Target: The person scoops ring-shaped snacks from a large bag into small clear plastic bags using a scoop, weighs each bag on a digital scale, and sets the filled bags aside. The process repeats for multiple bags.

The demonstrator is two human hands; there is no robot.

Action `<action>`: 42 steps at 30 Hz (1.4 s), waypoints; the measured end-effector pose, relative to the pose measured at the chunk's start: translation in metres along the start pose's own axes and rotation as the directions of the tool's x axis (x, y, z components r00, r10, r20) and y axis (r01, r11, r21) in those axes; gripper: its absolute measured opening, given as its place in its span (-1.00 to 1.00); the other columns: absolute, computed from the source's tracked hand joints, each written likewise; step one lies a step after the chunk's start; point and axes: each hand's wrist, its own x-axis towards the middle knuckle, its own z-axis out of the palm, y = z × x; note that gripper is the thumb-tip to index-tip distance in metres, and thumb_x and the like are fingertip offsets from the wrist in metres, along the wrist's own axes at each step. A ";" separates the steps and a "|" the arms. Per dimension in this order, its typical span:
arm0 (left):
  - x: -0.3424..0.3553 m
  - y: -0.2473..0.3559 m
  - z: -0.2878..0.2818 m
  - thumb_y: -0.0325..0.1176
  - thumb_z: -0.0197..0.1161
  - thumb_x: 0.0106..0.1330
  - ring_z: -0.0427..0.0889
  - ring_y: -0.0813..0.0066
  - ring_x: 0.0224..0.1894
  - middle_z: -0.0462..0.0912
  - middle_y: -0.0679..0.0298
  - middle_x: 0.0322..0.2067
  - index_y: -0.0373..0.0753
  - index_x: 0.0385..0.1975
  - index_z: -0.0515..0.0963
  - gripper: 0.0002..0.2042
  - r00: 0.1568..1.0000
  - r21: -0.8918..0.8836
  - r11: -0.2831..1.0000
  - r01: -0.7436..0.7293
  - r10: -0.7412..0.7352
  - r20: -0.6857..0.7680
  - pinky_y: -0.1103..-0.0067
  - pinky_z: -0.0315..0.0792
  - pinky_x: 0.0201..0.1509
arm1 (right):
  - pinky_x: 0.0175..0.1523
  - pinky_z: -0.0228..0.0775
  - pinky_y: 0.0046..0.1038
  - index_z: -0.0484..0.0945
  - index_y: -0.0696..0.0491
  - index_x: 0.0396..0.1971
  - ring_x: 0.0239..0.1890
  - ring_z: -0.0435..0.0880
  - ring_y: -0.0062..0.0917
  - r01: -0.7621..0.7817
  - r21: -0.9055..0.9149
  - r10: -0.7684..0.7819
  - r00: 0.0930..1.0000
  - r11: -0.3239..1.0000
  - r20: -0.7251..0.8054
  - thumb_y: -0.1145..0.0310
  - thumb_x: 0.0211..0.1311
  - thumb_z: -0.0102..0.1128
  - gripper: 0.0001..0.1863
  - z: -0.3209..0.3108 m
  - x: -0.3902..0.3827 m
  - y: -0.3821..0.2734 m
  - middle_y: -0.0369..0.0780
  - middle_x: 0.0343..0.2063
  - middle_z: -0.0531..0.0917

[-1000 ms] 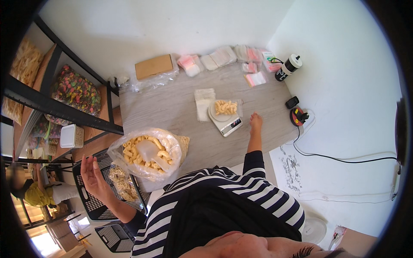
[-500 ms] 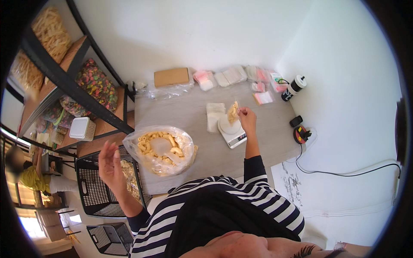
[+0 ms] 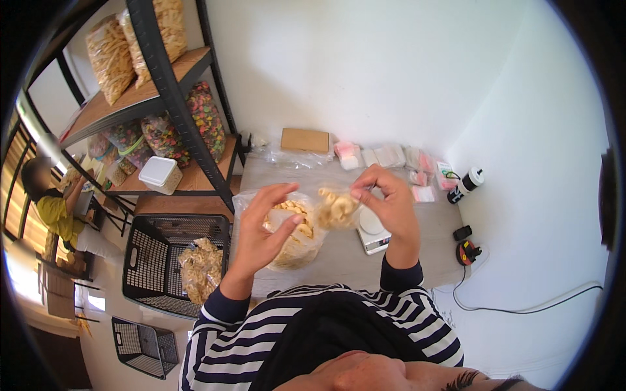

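Observation:
My right hand point(image 3: 393, 207) pinches the top of a small clear bag of pale curved snacks point(image 3: 336, 208), holding it up beside the white digital scale point(image 3: 374, 232). My left hand point(image 3: 264, 231) is open, thumb and fingers apart, over the near left side of a big open plastic bag of the same snacks point(image 3: 297, 251). The big bag stands on the grey table point(image 3: 427, 254), partly hidden by my left hand. The scale's plate holds nothing that I can see.
Packets point(image 3: 385, 154), a cardboard box point(image 3: 304, 140) and a bottle point(image 3: 465, 186) line the back. A charger and cable point(image 3: 467, 253) are at the right. A shelf point(image 3: 104, 102) of snack bags and two black crates point(image 3: 147, 274) are left, with another person point(image 3: 55, 218) beyond.
The small bag has been lifted off the scale by my right hand and moved leftward. My left hand has moved right to the big bag. The view has shifted.

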 end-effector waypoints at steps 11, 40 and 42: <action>-0.024 -0.019 0.001 -0.51 0.35 0.32 0.54 0.76 -0.35 0.67 0.35 -0.32 -0.33 -0.26 0.68 -0.93 0.959 -0.376 0.892 0.249 -0.281 -0.032 0.77 0.35 -0.34 | -0.10 0.39 -0.55 0.58 0.14 -0.34 -0.26 0.56 -0.64 -0.112 0.195 0.094 0.991 0.974 0.100 0.53 0.22 0.36 -0.90 0.051 -0.009 0.002 -0.31 -0.34 0.60; -0.014 -0.025 0.015 -0.57 0.34 0.28 0.70 0.53 -0.21 0.75 0.14 -0.21 -0.38 -0.26 0.69 -0.91 0.980 -0.300 0.952 0.064 -0.116 -0.159 0.62 0.56 -0.11 | -0.08 0.38 -0.49 0.53 0.17 -0.31 -0.28 0.52 -0.52 0.107 0.008 -0.105 0.990 0.994 -0.089 0.53 0.26 0.26 -0.92 0.051 -0.012 0.013 -0.20 -0.33 0.58; -0.013 -0.026 0.016 -0.59 0.34 0.28 0.70 0.50 -0.18 0.74 0.12 -0.20 -0.40 -0.25 0.68 -0.91 0.977 -0.322 0.942 0.098 -0.152 -0.146 0.60 0.57 -0.07 | -0.07 0.38 -0.48 0.52 0.17 -0.32 -0.27 0.52 -0.50 0.110 -0.008 -0.110 0.989 0.994 -0.098 0.54 0.26 0.25 -0.92 0.051 -0.012 0.013 -0.20 -0.32 0.58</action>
